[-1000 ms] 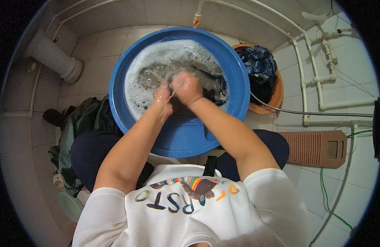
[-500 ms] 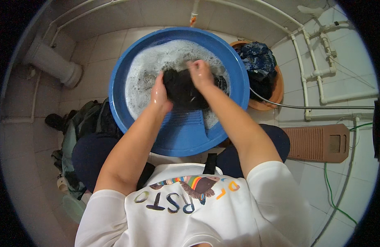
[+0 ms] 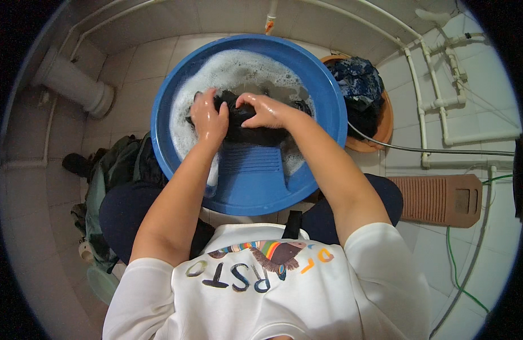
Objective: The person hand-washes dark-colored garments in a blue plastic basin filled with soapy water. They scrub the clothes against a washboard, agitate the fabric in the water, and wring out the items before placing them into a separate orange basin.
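A large blue basin [image 3: 159,122] with a ribbed washboard [image 3: 251,164] at its near side holds grey water and white suds [image 3: 185,133]. In it lies a wet, bunched black garment [image 3: 253,135]. My left hand [image 3: 209,118] has hold of the garment's left part, thumb and fingers on either side of a fold. To its right, my right hand [image 3: 267,111] curls its fingers and thumb round another part of the same cloth. Some of the garment sinks into the water, so its shape is hidden. Both hands look wet.
An orange tub [image 3: 384,126] of dark clothes [image 3: 357,85] stands beyond the basin at the right; a grey hose [image 3: 431,149] runs beside it. A brown washboard [image 3: 437,199] lies on the right floor. Dark green clothes [image 3: 111,181] are heaped at left. White pipes [image 3: 428,102] line the wall.
My left hand has shifted left and farther away; my right hand has come lower and left, closer to it. The black garment has been drawn leftward, and grey water shows where suds were.
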`<state>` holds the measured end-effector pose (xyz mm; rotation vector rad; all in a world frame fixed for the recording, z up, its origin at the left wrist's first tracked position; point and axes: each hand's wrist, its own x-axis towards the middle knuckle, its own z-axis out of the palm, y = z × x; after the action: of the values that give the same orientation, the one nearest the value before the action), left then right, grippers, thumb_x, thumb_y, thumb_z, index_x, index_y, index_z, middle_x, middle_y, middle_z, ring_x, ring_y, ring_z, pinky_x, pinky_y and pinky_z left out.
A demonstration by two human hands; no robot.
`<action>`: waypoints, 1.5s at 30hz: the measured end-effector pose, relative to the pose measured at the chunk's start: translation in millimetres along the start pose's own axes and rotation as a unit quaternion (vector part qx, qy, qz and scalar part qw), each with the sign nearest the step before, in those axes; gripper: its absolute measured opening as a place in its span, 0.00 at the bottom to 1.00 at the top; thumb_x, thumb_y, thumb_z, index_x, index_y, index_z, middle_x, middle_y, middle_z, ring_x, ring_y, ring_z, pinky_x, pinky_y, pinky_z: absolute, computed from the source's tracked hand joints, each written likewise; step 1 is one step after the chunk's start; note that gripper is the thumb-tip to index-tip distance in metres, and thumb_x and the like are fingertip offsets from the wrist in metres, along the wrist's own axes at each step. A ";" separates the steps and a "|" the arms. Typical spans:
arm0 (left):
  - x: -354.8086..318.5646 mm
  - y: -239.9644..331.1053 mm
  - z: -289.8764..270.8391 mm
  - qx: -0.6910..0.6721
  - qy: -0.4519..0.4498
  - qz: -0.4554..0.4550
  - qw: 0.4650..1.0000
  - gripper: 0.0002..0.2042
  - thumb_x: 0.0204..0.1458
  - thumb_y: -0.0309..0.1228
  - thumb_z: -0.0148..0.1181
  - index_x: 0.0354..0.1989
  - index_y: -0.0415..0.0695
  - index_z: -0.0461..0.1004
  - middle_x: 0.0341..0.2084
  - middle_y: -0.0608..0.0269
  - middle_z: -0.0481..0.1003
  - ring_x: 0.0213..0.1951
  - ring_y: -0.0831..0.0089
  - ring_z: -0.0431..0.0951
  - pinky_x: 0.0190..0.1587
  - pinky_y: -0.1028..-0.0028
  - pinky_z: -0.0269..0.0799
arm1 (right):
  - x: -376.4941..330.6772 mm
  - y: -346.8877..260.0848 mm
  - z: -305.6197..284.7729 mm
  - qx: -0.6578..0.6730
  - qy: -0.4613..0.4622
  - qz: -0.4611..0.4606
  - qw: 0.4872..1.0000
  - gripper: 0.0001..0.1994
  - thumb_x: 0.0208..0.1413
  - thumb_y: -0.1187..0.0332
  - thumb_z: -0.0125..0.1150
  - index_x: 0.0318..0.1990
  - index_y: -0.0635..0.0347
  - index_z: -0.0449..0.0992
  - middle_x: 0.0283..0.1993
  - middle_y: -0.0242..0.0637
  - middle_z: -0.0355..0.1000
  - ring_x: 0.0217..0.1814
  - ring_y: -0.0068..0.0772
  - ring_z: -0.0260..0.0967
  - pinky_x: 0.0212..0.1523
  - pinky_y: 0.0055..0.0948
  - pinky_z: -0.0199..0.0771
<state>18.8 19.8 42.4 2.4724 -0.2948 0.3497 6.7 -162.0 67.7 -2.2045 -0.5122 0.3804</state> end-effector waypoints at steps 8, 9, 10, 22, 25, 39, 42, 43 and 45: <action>8.1 36.3 -35.5 0.205 -0.386 -0.006 0.899 0.23 0.43 0.53 0.52 0.26 0.41 0.76 0.28 0.50 0.75 0.35 0.55 0.75 0.37 0.62 0.69 | -24.8 49.2 2.4 -0.217 0.171 0.181 0.944 0.27 0.46 0.49 0.54 0.54 0.47 0.61 0.58 0.44 0.54 0.60 0.47 0.51 0.56 0.38 0.55; 9.4 39.9 -40.3 0.204 -0.406 -0.003 0.891 0.24 0.42 0.54 0.53 0.25 0.40 0.76 0.26 0.50 0.75 0.34 0.55 0.75 0.37 0.62 0.69 | -30.1 49.9 14.1 -0.270 0.092 0.208 0.935 0.28 0.48 0.47 0.51 0.56 0.45 0.59 0.61 0.44 0.51 0.62 0.48 0.48 0.58 0.38 0.52; 10.7 45.8 -44.1 0.202 -0.425 0.000 0.882 0.25 0.41 0.54 0.54 0.25 0.40 0.76 0.25 0.51 0.75 0.33 0.55 0.75 0.36 0.62 0.69 | -32.9 50.7 19.9 -0.321 0.012 0.235 0.917 0.30 0.49 0.45 0.48 0.58 0.43 0.56 0.63 0.44 0.47 0.64 0.48 0.44 0.60 0.39 0.49; -13.2 -20.3 25.9 -0.365 -0.257 -0.306 0.841 0.41 0.39 0.48 0.61 0.59 0.42 0.49 0.57 0.50 0.52 0.58 0.58 0.53 0.57 0.69 0.52 | -16.8 40.7 39.6 -0.161 0.224 0.242 0.930 0.22 0.40 0.56 0.59 0.39 0.63 0.72 0.50 0.45 0.60 0.51 0.45 0.61 0.49 0.35 0.63; -4.1 -17.2 16.6 -0.576 -0.207 -0.369 0.699 0.37 0.42 0.51 0.56 0.58 0.45 0.51 0.54 0.51 0.57 0.55 0.61 0.59 0.53 0.67 0.57 | -2.8 2.9 54.0 0.017 0.300 0.033 0.953 0.14 0.37 0.65 0.61 0.30 0.66 0.70 0.47 0.45 0.60 0.49 0.43 0.61 0.47 0.33 0.63; -23.2 30.8 -5.0 -0.667 -0.133 -0.409 0.609 0.18 0.53 0.42 0.42 0.43 0.41 0.67 0.38 0.57 0.71 0.40 0.66 0.71 0.43 0.69 0.67 | 2.3 -61.1 65.0 -0.171 0.426 -0.144 0.876 0.10 0.39 0.62 0.57 0.16 0.56 0.67 0.24 0.40 0.64 0.25 0.42 0.65 0.23 0.35 0.67; -21.8 42.5 -12.8 -0.590 -0.187 -0.408 0.672 0.18 0.51 0.42 0.44 0.40 0.40 0.69 0.35 0.57 0.72 0.36 0.66 0.72 0.40 0.69 0.68 | 7.3 -17.6 52.8 -0.162 0.454 -0.045 0.875 0.10 0.43 0.63 0.55 0.21 0.58 0.68 0.27 0.43 0.65 0.27 0.48 0.65 0.27 0.40 0.67; -18.8 48.1 -12.3 -0.582 -0.234 -0.446 0.638 0.18 0.51 0.41 0.45 0.41 0.39 0.69 0.34 0.56 0.72 0.34 0.65 0.72 0.39 0.68 0.67 | 6.7 -1.9 47.0 -0.132 0.462 -0.042 0.876 0.10 0.44 0.62 0.55 0.22 0.58 0.68 0.28 0.44 0.65 0.28 0.49 0.65 0.28 0.41 0.67; -13.6 46.6 -7.9 -0.526 -0.200 -0.473 0.678 0.22 0.50 0.44 0.47 0.44 0.36 0.66 0.39 0.54 0.69 0.40 0.66 0.69 0.44 0.69 0.64 | 4.8 11.3 32.0 -0.113 0.489 0.028 0.865 0.13 0.46 0.60 0.55 0.22 0.60 0.68 0.28 0.46 0.64 0.29 0.51 0.64 0.32 0.42 0.66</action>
<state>-9.0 -10.2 69.7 1.2080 0.5158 -0.6607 -0.3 -145.1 38.6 -2.2859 0.0844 -0.7988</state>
